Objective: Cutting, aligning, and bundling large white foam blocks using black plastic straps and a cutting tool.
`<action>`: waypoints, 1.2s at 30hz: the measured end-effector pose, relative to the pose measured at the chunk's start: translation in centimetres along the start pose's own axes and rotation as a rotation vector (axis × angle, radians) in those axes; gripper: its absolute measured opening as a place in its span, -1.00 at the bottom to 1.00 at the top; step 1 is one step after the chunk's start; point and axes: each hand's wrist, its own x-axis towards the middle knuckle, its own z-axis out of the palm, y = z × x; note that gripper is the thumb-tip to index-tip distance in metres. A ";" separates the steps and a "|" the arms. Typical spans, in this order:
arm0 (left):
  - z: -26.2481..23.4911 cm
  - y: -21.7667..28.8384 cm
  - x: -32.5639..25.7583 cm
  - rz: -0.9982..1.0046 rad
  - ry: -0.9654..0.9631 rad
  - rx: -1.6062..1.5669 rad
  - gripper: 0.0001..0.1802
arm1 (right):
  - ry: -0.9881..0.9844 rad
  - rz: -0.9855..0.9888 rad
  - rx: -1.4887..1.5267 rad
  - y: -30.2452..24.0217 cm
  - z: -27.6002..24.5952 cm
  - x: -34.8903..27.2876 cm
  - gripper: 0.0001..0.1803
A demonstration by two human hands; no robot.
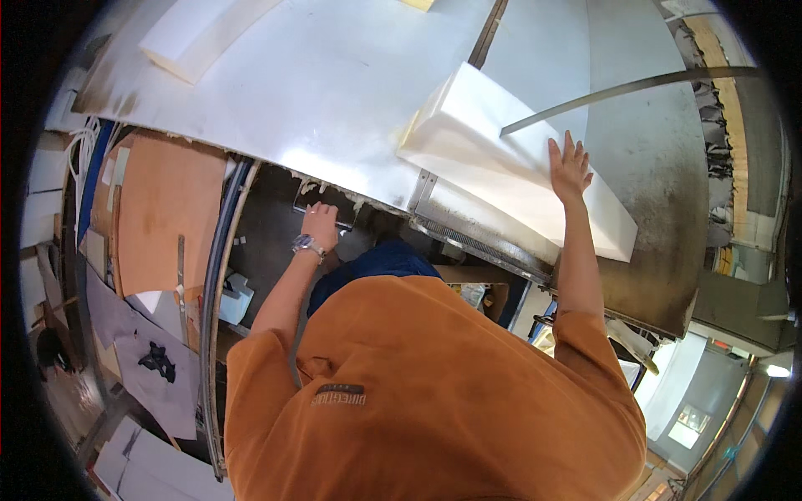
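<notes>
A long white foam block [493, 150] lies slantwise on the metal table. My right hand [570, 171] rests on the block's right part, fingers spread and stretched out. Just left of it, a thin grey metal strip [618, 100] comes in from the right, and its end meets the top of the block. Below the table's front edge, my left hand [321, 225], with a watch [308, 245] on its wrist, has its fingers curled over a dark metal handle [344, 224]. The fingers' undersides are hidden.
Another white foam piece [196, 37] lies at the table's far left. A slot [489, 33] runs through the metal tabletop [334, 92]. A ribbed metal rail [480, 249] lines the front edge. Brown board [171, 209] and a dark curved post [221, 242] stand left of me.
</notes>
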 end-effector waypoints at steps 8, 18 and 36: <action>1.6 3.3 1.2 -0.128 -0.312 0.264 -0.55 | 0.032 -0.040 -0.002 0.1 0.4 -0.1 -0.02; 2.3 4.0 0.5 -0.206 -0.317 0.314 -0.42 | 0.050 -0.058 0.027 -0.6 0.3 -0.7 -0.06; 2.6 5.2 2.5 -0.184 -0.305 0.384 -0.56 | 0.121 -0.157 -0.364 9.5 6.7 7.7 -0.21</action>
